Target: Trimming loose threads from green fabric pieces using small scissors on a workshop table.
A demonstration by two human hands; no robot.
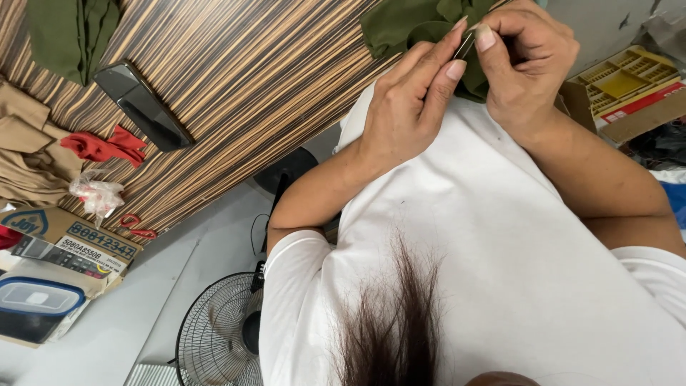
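Pinching a needle, hands overhang table edge.

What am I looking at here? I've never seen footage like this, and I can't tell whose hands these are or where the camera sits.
There is no machine, just a person working with bare hands. The single picture comes from a camera on their head, looking steeply down, so you see their white shirt and hanging hair. The left hand and right hand meet at the top, and their fingers pinch a thin metal piece, too small to identify, against olive-green cloth. On the striped wooden table lie a black phone, a red scrap of cloth and tan cloth. A fan stands on the floor below.
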